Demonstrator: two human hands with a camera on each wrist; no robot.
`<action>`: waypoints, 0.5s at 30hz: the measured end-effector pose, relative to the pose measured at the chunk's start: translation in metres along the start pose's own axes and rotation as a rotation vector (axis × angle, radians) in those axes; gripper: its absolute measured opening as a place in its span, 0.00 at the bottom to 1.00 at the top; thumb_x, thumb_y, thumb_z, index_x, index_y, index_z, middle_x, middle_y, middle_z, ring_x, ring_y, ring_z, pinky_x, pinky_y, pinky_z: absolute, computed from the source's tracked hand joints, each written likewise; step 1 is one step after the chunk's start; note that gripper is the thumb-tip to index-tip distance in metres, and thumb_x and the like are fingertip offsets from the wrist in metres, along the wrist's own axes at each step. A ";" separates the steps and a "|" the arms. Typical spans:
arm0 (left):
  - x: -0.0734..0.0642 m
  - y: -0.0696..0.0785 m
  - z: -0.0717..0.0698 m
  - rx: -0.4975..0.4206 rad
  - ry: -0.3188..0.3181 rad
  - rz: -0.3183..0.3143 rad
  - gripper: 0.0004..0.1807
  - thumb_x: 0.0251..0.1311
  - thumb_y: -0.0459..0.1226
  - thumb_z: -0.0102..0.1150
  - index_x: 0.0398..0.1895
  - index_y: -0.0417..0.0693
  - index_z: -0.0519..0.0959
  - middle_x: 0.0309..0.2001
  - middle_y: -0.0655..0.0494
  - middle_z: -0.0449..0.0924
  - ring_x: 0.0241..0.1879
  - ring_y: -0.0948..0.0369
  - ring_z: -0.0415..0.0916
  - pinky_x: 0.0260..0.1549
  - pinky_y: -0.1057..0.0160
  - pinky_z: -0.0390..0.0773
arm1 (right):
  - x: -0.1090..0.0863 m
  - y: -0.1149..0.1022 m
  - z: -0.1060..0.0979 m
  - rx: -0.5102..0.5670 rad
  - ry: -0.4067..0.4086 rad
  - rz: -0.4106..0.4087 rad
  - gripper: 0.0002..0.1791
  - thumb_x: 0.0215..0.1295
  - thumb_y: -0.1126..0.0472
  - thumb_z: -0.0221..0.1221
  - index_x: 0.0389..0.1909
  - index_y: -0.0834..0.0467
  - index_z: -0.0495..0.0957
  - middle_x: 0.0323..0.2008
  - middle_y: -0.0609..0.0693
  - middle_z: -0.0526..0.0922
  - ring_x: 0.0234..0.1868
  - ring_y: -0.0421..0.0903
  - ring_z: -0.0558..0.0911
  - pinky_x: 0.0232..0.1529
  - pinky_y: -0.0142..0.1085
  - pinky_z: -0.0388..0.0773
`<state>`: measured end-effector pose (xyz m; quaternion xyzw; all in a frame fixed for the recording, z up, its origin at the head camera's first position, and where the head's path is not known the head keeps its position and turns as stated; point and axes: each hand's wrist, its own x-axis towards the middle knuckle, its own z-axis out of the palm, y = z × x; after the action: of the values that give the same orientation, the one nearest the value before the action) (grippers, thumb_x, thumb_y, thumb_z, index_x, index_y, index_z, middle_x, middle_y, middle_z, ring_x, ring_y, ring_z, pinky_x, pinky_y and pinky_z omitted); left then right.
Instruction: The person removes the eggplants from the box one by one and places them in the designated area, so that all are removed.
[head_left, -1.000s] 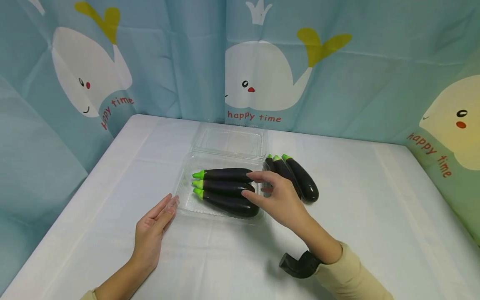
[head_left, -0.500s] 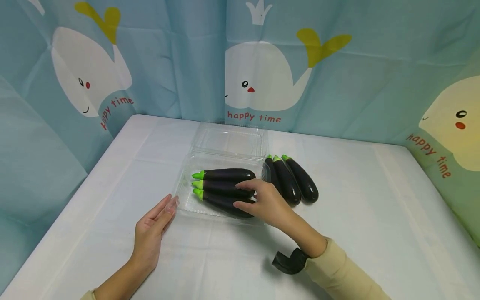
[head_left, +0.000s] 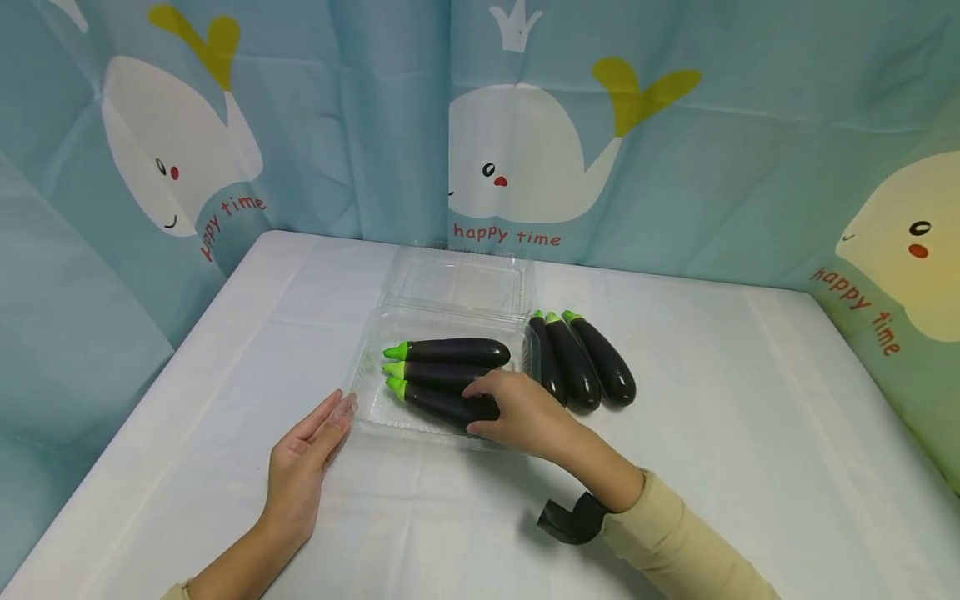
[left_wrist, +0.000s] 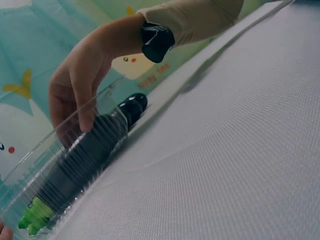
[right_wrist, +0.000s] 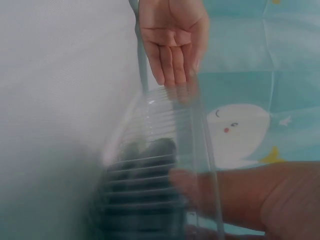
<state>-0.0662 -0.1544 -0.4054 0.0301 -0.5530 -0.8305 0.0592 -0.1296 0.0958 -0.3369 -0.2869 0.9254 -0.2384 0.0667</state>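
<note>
Three dark eggplants with green stems lie side by side in a clear plastic container (head_left: pixel 367 410). My right hand (head_left: pixel 528 417) grips the nearest eggplant (head_left: pixel 435 405) by its thick right end, thumb on the near side and fingers on the far side. Beyond it lie the middle eggplant (head_left: pixel 438 375) and the far eggplant (head_left: pixel 457 352). The left wrist view shows the right thumb against an eggplant (left_wrist: pixel 75 162) through the ribbed wall. At the container's left corner, my left hand (head_left: pixel 298 471) rests its straight fingers against the outside; the right wrist view shows those fingers (right_wrist: pixel 167 65).
The hinged lid (head_left: pixel 457 283) lies folded back toward the curtain (head_left: pixel 390 133). Just right of the container, several more eggplants (head_left: pixel 600 358) lie on the white cloth-covered table (head_left: pixel 750 433). A black strap (head_left: pixel 573 521) circles the right wrist.
My right hand has moved left and nearer, from above the far and middle eggplants down onto the nearest one, and its fingers have closed round it. The left hand has stayed in place.
</note>
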 end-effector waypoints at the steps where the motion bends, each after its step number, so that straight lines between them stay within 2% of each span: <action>1: 0.000 0.000 0.000 0.000 -0.001 0.002 0.26 0.63 0.28 0.51 0.62 0.26 0.59 0.52 0.58 0.77 0.54 0.64 0.71 0.52 0.67 0.69 | 0.000 0.000 0.001 -0.006 -0.013 0.000 0.18 0.49 0.61 0.69 0.42 0.60 0.80 0.41 0.51 0.81 0.46 0.47 0.78 0.47 0.40 0.76; 10: 0.000 0.000 0.000 0.016 -0.002 -0.005 0.26 0.63 0.29 0.51 0.62 0.27 0.60 0.52 0.58 0.76 0.54 0.64 0.71 0.52 0.67 0.69 | 0.003 -0.001 0.002 -0.012 -0.045 0.037 0.19 0.48 0.58 0.70 0.43 0.59 0.80 0.41 0.50 0.81 0.45 0.47 0.78 0.46 0.39 0.77; 15: 0.000 0.001 0.000 0.022 0.002 -0.009 0.26 0.64 0.29 0.51 0.63 0.28 0.59 0.52 0.58 0.76 0.54 0.64 0.71 0.53 0.67 0.69 | 0.002 -0.002 -0.001 0.020 -0.026 0.035 0.19 0.49 0.57 0.69 0.43 0.59 0.80 0.42 0.50 0.81 0.45 0.46 0.78 0.45 0.39 0.77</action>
<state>-0.0663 -0.1545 -0.4048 0.0341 -0.5619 -0.8246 0.0557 -0.1307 0.0934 -0.3353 -0.2732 0.9269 -0.2427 0.0857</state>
